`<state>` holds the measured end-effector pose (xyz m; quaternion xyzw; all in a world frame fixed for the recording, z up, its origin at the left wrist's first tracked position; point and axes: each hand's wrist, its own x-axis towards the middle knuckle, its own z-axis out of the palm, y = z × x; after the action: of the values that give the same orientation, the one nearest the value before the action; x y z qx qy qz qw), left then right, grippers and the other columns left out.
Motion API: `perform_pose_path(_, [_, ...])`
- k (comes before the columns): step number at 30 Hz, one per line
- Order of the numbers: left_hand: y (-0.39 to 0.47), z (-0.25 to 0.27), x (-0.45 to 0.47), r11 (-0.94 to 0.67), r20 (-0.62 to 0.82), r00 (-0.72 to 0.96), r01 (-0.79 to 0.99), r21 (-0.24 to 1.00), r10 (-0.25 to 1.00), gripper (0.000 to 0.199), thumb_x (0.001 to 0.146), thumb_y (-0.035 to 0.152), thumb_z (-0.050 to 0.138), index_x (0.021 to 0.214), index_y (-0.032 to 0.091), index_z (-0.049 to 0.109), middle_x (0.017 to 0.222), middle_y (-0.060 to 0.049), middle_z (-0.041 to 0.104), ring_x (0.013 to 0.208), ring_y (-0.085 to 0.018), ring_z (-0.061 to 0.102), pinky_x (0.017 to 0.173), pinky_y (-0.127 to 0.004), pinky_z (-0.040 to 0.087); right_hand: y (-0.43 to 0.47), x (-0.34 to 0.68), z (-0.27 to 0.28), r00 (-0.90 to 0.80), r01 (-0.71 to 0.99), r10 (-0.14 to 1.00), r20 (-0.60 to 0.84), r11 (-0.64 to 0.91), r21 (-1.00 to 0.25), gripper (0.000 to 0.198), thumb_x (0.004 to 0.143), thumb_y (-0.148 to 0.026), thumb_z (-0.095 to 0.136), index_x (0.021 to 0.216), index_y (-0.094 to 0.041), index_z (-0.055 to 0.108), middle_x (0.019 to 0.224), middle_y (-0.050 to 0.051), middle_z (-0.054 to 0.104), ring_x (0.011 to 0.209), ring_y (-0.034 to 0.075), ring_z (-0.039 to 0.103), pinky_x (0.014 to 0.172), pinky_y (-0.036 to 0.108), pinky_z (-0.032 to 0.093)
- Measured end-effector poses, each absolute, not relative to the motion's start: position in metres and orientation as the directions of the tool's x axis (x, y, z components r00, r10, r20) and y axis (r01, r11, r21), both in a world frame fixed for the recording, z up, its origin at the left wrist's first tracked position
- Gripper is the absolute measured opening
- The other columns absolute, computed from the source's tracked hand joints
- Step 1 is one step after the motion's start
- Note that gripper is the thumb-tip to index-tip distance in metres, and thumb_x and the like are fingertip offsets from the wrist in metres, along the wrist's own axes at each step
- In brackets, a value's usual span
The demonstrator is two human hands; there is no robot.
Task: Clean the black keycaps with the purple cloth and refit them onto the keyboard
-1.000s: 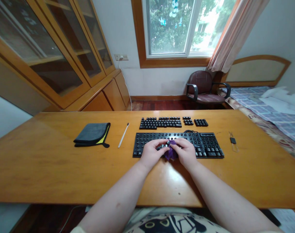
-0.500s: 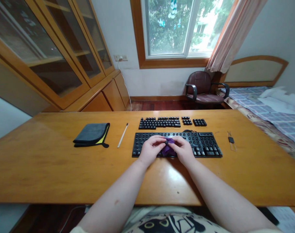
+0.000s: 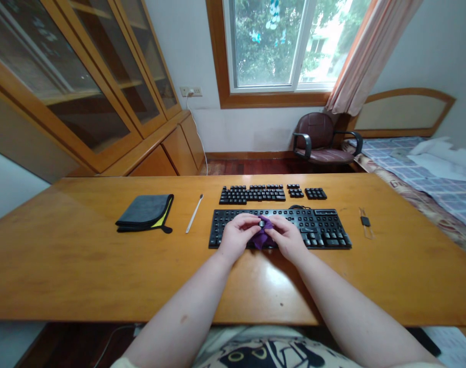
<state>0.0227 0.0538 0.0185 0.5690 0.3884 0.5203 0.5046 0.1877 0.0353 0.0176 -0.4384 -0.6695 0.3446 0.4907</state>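
Observation:
Both my hands meet above the middle of a black keyboard (image 3: 321, 225) with most of its keycaps off. My left hand (image 3: 238, 232) pinches a small dark keycap (image 3: 261, 223) between thumb and fingertips. A crumpled purple cloth (image 3: 264, 239) is gripped by my right hand (image 3: 288, 235), its edge against the keycap and its lower folds hanging over the keyboard. Behind the keyboard, loose black keycaps (image 3: 252, 194) lie in rows laid out like a keyboard. A few keycaps remain on the number pad at the right.
Left on the wooden desk (image 3: 102, 276) are a folded grey cloth (image 3: 143, 210) with a yellow inside and a thin white brush (image 3: 194, 213). A wire keycap puller (image 3: 365, 221) lies right of the keyboard. Beyond the desk stand a chair (image 3: 317, 135) and a bed (image 3: 428, 158).
The purple cloth has shifted slightly left and its folds have changed shape. More of the keycap shows between my fingertips. Both hands stay in nearly the same place.

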Motion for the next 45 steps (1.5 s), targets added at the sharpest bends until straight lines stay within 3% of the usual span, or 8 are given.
perform_pose_path(5, [0.053, 0.019, 0.019, -0.277, 0.255, 0.188, 0.100, 0.956, 0.949, 0.016, 0.071, 0.019, 0.066, 0.086, 0.020, 0.072, 0.089, -0.006, 0.070, 0.084, -0.017, 0.064, 0.083, -0.033, 0.051, 0.035, 0.189, 0.018, -0.104, 0.270, 0.932, 0.348, 0.364, -0.892, 0.029, 0.074, -0.027, 0.066, 0.103, -0.029, 0.068, 0.094, 0.004, 0.065, 0.089, 0.019, 0.059, 0.083, 0.037, 0.047])
perform_pose_path(11, [0.051, 0.018, 0.020, -0.348, 0.309, 0.229, 0.153, 0.925, 0.923, 0.017, 0.073, 0.017, 0.063, 0.087, 0.022, 0.072, 0.087, -0.005, 0.071, 0.081, -0.017, 0.065, 0.080, -0.032, 0.053, 0.036, 0.189, 0.015, -0.048, 0.234, 0.931, 0.363, 0.364, -0.902, 0.011, 0.069, -0.029, 0.070, 0.079, -0.025, 0.072, 0.076, 0.004, 0.066, 0.075, 0.019, 0.060, 0.073, 0.035, 0.049])
perform_pose_path(17, [0.052, 0.018, 0.019, -0.344, 0.301, 0.217, 0.199, 0.918, 0.929, 0.018, 0.073, 0.017, 0.064, 0.087, 0.022, 0.072, 0.087, -0.005, 0.071, 0.083, -0.017, 0.065, 0.082, -0.032, 0.052, 0.037, 0.190, 0.014, 0.008, 0.272, 0.929, 0.369, 0.353, -0.895, 0.004, 0.071, -0.025, 0.067, 0.074, -0.022, 0.069, 0.077, 0.003, 0.065, 0.075, 0.019, 0.060, 0.072, 0.033, 0.048])
perform_pose_path(26, [0.052, 0.014, 0.025, -0.131, 0.138, 0.217, -0.045, 0.990, 0.966, 0.026, 0.063, 0.018, 0.072, 0.088, 0.015, 0.068, 0.095, -0.008, 0.069, 0.089, -0.019, 0.065, 0.087, -0.039, 0.051, 0.036, 0.190, 0.017, -0.036, 0.306, 0.925, 0.378, 0.371, -0.877, 0.008, 0.076, -0.027, 0.061, 0.077, -0.022, 0.068, 0.077, 0.003, 0.064, 0.075, 0.018, 0.059, 0.071, 0.032, 0.046])
perform_pose_path(32, [0.055, 0.011, 0.025, -0.210, 0.214, 0.066, -0.068, 0.975, 0.975, 0.028, 0.061, 0.018, 0.073, 0.088, 0.015, 0.065, 0.092, -0.006, 0.065, 0.086, -0.016, 0.063, 0.085, -0.033, 0.052, 0.037, 0.193, 0.016, 0.016, 0.236, 0.934, 0.358, 0.344, -0.909, 0.027, 0.086, -0.033, 0.046, 0.099, -0.023, 0.067, 0.095, 0.006, 0.066, 0.090, 0.021, 0.060, 0.080, 0.035, 0.047])
perform_pose_path(36, [0.056, 0.008, 0.023, -0.257, 0.258, 0.056, -0.030, 0.966, 0.965, 0.030, 0.062, 0.020, 0.073, 0.090, 0.015, 0.064, 0.093, -0.007, 0.065, 0.087, -0.016, 0.063, 0.084, -0.032, 0.052, 0.038, 0.194, 0.017, 0.061, 0.223, 0.923, 0.379, 0.357, -0.907, 0.028, 0.087, -0.034, 0.046, 0.099, -0.022, 0.068, 0.099, 0.006, 0.067, 0.095, 0.023, 0.059, 0.088, 0.038, 0.044])
perform_pose_path(40, [0.052, 0.010, 0.022, -0.350, 0.342, 0.091, 0.105, 0.931, 0.935, 0.032, 0.065, 0.018, 0.071, 0.097, 0.018, 0.064, 0.096, -0.006, 0.065, 0.087, -0.016, 0.063, 0.083, -0.033, 0.052, 0.036, 0.190, 0.014, 0.013, 0.222, 0.932, 0.363, 0.351, -0.910, 0.024, 0.085, -0.032, 0.050, 0.100, -0.024, 0.067, 0.101, 0.006, 0.066, 0.095, 0.022, 0.059, 0.087, 0.038, 0.045])
perform_pose_path(45, [0.044, 0.016, 0.021, -0.544, 0.458, 0.297, 0.395, 0.741, 0.838, 0.041, 0.071, 0.004, 0.056, 0.104, 0.027, 0.065, 0.096, -0.001, 0.068, 0.091, -0.016, 0.061, 0.087, -0.032, 0.049, 0.033, 0.182, 0.004, -0.037, 0.317, 0.963, 0.266, 0.264, -0.911, 0.024, 0.072, -0.034, 0.066, 0.092, -0.021, 0.066, 0.086, 0.005, 0.066, 0.076, 0.019, 0.061, 0.070, 0.033, 0.049])
